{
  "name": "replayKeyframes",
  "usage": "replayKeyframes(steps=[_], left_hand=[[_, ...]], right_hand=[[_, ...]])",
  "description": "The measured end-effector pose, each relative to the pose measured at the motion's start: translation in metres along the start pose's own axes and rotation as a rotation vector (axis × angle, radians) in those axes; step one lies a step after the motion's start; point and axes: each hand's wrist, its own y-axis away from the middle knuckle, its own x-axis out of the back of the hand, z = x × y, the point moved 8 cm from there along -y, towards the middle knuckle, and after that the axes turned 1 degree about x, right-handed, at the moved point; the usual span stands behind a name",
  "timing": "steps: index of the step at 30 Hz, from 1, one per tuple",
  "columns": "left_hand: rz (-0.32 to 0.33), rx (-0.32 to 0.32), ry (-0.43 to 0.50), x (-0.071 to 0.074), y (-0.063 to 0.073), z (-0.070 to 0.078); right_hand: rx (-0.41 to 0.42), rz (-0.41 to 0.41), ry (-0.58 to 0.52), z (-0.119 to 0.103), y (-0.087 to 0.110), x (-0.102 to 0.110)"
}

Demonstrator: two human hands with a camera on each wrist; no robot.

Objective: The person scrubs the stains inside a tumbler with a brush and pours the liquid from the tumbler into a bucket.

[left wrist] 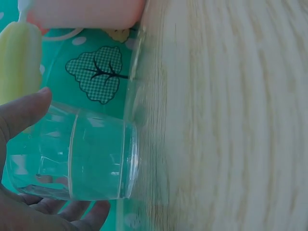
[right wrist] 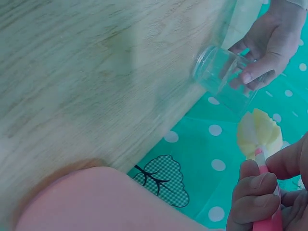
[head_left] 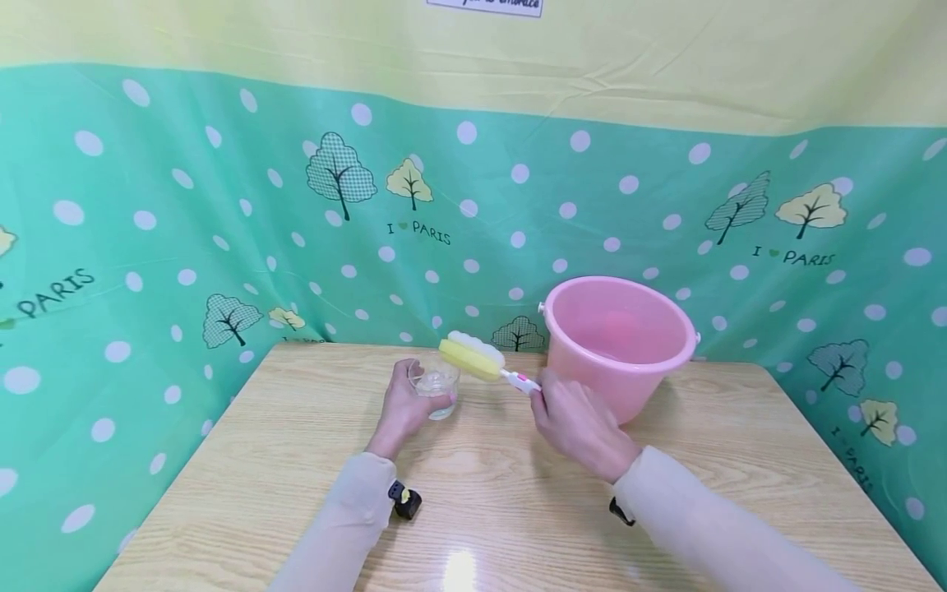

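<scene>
- Clear cup (head_left: 438, 385): upright near the far edge of the table (head_left: 473, 493), its mouth up; whether the base bears on the wood cannot be made out for certain.
- Left hand (head_left: 408, 405): grips the cup by its side wall, thumb on one face and fingers round the other, below the rim.
- Handling of the cup: probably light, stiff and smooth, hence slippery if wet, and breakable if it is glass (the pictures do not settle glass or plastic). The side wall, held with thumb opposed to fingers, is the sound place to grasp; it leaves the mouth free.
- Sponge brush (head_left: 473, 355): raised above the table, its yellow-and-white head outside the cup, near the rim.
- Right hand (head_left: 580, 423): holds the brush by its slim white-and-pink handle (head_left: 522, 382), fingers curled about it.
- Handling of the brush: likely light, the head soft and yielding, the handle firm. The handle is the proper hold; the sponge would give under a squeeze.
- Pink bucket (head_left: 621, 386): stands on the table just beyond the right hand.
</scene>
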Motion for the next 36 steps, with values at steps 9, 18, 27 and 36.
replayKeyframes(steps=[9,18,27,36], left_hand=[[-0.019,0.005,0.008,-0.004,0.000,0.002],[-0.033,0.006,0.020,-0.007,0.001,0.003],[-0.035,-0.001,0.023,-0.004,0.000,0.004],[-0.037,-0.027,0.016,-0.003,0.001,0.002]], right_hand=[[0.038,-0.011,0.081,-0.011,-0.004,0.002],[0.069,-0.008,0.157,-0.016,-0.007,0.004],[0.167,-0.022,0.242,-0.029,-0.015,0.009],[0.234,-0.086,0.364,-0.044,-0.025,0.010]])
